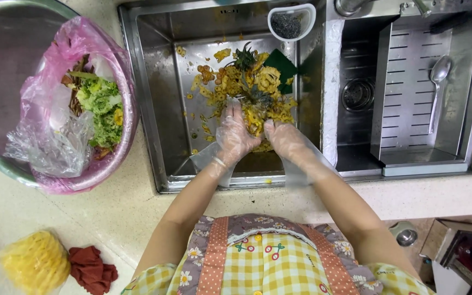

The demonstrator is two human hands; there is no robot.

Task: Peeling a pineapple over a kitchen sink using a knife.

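The steel sink (148, 98) is catching the mess. Left of it, a bag-lined bowl (121, 71) is holding scraps. Inside the sink, rough yellow pineapple peelings (247, 82) are piling up, and both gloved hands, left hand (235, 136) and right hand (285, 139), are cupping a clump, fingers curled around it.
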